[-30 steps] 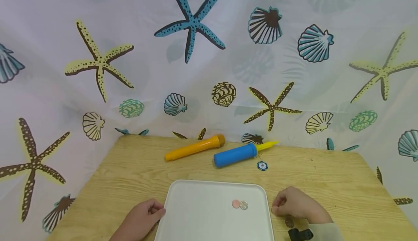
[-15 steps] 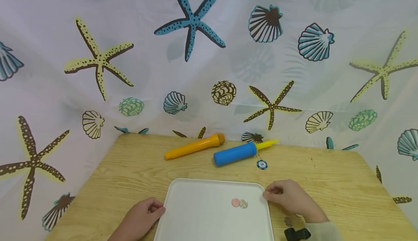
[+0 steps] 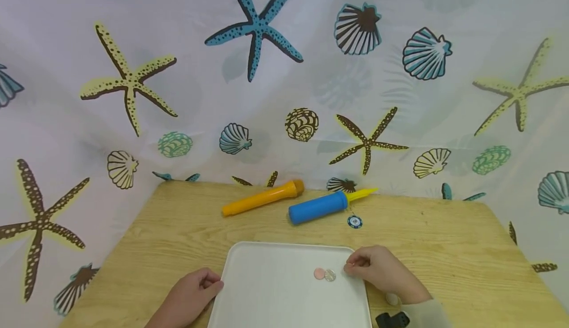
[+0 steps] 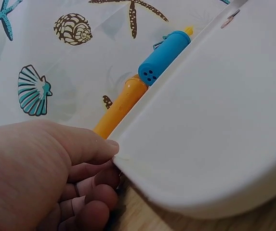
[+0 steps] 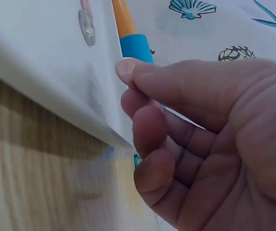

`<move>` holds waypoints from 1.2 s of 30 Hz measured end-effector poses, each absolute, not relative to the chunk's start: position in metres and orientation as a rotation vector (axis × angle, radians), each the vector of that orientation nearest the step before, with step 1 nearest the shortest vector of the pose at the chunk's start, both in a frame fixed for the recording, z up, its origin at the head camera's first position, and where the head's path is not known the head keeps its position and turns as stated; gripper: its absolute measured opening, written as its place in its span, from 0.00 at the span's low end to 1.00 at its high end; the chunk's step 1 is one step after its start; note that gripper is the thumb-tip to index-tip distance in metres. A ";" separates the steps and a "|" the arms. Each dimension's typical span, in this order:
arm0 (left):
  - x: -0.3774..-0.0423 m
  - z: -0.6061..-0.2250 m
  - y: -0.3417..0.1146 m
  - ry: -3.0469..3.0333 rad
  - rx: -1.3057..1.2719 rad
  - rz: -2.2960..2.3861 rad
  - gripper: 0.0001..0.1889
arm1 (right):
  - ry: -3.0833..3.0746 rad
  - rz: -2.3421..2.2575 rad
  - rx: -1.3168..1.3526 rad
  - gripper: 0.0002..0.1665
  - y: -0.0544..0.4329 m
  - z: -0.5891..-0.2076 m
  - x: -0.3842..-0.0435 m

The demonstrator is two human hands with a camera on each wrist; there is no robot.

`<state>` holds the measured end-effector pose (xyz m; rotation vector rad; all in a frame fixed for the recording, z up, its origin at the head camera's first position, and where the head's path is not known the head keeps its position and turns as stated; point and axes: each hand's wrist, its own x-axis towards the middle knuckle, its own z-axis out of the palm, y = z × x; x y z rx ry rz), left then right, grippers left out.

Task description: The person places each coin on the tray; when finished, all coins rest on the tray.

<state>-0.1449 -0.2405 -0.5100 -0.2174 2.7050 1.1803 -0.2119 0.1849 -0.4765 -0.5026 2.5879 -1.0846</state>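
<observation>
A white tray (image 3: 284, 293) lies on the table, two coins side by side in it: a copper-coloured coin (image 3: 319, 273) and a silver-coloured coin (image 3: 330, 275). My left hand (image 3: 188, 296) grips the tray's left rim, thumb on the edge and the other fingers curled beside and below it in the left wrist view. Between thumb and index finger, my right hand (image 3: 378, 268) pinches a pinkish copper coin (image 5: 126, 70), plain in the right wrist view. That hand hovers over the tray's right rim, to the right of the two coins.
Behind the tray lie an orange microphone-shaped tube (image 3: 262, 198) and a blue hand pump (image 3: 317, 208) with a yellow nozzle. A poker chip (image 3: 354, 222) rests near the pump. Another coin (image 3: 392, 299) lies on the table below my right wrist. A patterned curtain (image 3: 275, 101) hangs behind.
My right hand has risen from the table at the tray's right and moved left and away from me, over the tray's rim, with a coin. The left hand stays at the rim.
</observation>
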 end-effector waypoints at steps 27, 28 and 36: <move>-0.141 -0.511 -0.241 2.727 -0.193 1.180 0.08 | 2.575 -1.000 -0.482 0.07 0.169 -0.475 -0.204; -0.140 -0.511 -0.241 2.724 -0.197 1.186 0.08 | 2.574 -0.997 -0.488 0.07 0.169 -0.474 -0.203; -0.140 -0.509 -0.240 2.715 -0.197 1.220 0.08 | 2.562 -0.956 -0.575 0.04 0.168 -0.466 -0.199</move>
